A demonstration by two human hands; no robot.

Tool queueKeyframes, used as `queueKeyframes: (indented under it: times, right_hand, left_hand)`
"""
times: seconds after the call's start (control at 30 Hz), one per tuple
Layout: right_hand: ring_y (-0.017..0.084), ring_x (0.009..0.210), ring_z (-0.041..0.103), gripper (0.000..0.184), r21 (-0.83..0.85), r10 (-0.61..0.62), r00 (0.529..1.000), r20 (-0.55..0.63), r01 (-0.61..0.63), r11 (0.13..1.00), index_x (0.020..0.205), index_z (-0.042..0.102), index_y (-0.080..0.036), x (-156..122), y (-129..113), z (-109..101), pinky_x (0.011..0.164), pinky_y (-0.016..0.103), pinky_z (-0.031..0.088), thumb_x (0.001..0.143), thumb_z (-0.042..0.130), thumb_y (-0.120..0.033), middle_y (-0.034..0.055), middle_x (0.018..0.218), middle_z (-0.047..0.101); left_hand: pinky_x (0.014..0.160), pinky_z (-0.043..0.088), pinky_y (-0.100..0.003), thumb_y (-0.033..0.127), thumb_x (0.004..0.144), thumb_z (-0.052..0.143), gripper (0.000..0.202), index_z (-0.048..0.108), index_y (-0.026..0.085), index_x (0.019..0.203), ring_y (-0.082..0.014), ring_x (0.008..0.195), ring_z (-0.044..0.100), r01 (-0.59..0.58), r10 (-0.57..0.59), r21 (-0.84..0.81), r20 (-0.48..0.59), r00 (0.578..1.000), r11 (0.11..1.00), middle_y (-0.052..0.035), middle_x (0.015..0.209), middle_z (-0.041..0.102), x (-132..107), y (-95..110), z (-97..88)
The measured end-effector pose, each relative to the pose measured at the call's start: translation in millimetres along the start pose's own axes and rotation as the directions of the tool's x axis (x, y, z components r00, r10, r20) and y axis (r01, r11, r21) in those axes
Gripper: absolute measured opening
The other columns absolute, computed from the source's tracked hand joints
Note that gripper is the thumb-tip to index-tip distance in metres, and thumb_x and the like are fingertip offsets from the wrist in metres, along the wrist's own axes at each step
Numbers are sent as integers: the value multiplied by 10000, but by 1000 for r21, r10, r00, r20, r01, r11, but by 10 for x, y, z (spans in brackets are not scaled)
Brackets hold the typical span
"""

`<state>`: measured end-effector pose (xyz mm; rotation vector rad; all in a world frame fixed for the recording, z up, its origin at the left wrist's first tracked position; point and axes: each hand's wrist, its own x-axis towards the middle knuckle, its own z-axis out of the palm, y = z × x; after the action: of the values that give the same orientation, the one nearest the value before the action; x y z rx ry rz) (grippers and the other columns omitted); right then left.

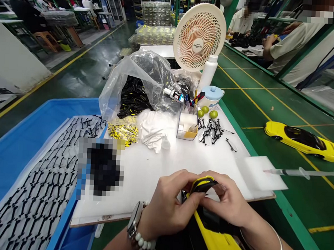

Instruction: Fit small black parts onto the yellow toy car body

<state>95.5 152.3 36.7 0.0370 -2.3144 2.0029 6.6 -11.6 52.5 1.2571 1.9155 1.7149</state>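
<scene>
A yellow and black model car (217,236) lies tilted close to my body, its far end raised between my two hands. My left hand (172,205) is closed on that end, with the thumb pressed against the black part below the yellow edge. From the other side my right hand (228,203) pinches the same end, fingers bent and thumb near the left thumb. The fingers hide part of the car's end, so I cannot make out any small piece between them. A watch and beads are on the left wrist, a bangle on the right.
Left stands a blue bin (58,108) with rows of black parts (46,178). On the white table are a clear bag of black parts (135,97), a white cloth (154,131), loose black parts (211,131) and a fan (199,37). A syringe (301,172) and another yellow car (303,141) are right.
</scene>
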Motion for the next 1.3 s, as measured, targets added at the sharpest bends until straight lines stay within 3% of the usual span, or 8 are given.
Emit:
queueKeyframes:
  times: [0.13, 0.2, 0.4, 0.6, 0.8, 0.9, 1.1, 1.3]
  right_hand:
    - [196, 1106, 623, 473, -85, -74, 996, 51, 78, 993, 1276, 579, -312, -48, -94, -120, 968, 280, 498, 830, 710, -227, 37, 1209, 659]
    - [219, 1226, 570, 456, -161, -169, 986, 9, 168, 973, 1299, 570, -313, -56, -149, -166, 1023, 290, 476, 862, 688, -257, 54, 1318, 605]
    - [181, 911, 658, 247, -302, -356, 927, -116, 308, 902, 1015, 621, -275, 28, -240, -70, 810, 277, 550, 875, 620, -72, 29, 939, 696]
    - [175, 917, 662, 230, -302, -407, 894, -186, 342, 890, 1016, 666, -259, 40, -189, 11, 878, 267, 543, 867, 622, -89, 29, 940, 715]
    - [185, 1039, 678, 467, -195, -153, 987, -38, 143, 970, 1195, 647, -323, 19, -38, -98, 919, 219, 541, 763, 807, -245, 3, 1114, 725]
    - [198, 910, 689, 396, -128, 20, 997, 71, -11, 992, 1161, 673, -263, 16, 13, -73, 845, 265, 559, 783, 784, -226, 35, 1028, 731]
    - [184, 808, 636, 156, 15, -4, 999, 35, 4, 1000, 994, 690, -220, 22, 26, 44, 801, 297, 534, 842, 710, -250, 27, 882, 700]
    - [177, 820, 652, 239, 10, 20, 999, 46, -21, 1000, 1071, 703, -206, 12, 2, 34, 823, 299, 535, 832, 704, -210, 40, 906, 712]
  left_hand:
    - [639, 485, -244, 136, 833, 641, 146, 660, 140, 977, -139, 684, 616, -21, 21, 6, -28, 999, 1000, -41, 788, 688, -12, 9, 16]
    - [618, 477, -243, 138, 830, 643, 137, 659, 131, 967, -135, 658, 602, -35, 36, 16, -38, 999, 999, -36, 764, 675, -14, 30, 21]
    - [635, 506, -253, 165, 833, 644, 101, 654, 130, 928, -150, 681, 628, 3, -3, 19, -12, 1000, 1000, -53, 784, 687, -19, 61, -6]
    - [629, 511, -248, 141, 812, 641, 82, 645, 125, 893, -148, 670, 626, -2, 2, 22, -32, 999, 1000, -57, 772, 684, -35, 40, -11]
    - [637, 526, -248, 134, 795, 649, 118, 652, 130, 913, -150, 674, 649, 0, -1, -7, -51, 999, 1000, -54, 783, 697, -35, 7, -14]
    - [637, 529, -236, 116, 784, 656, 140, 654, 149, 920, -140, 669, 649, 30, -32, -28, -41, 999, 999, -30, 764, 690, -28, -2, -35]
    - [698, 551, -249, 104, 802, 655, 169, 646, 151, 964, -148, 739, 669, 53, -53, -21, 22, 998, 998, -51, 862, 720, -27, -1, -87]
    - [716, 541, -233, 87, 816, 647, 207, 632, 170, 1005, -136, 770, 667, 1, -1, 8, 18, 1000, 1000, -34, 876, 709, -80, 0, -65]
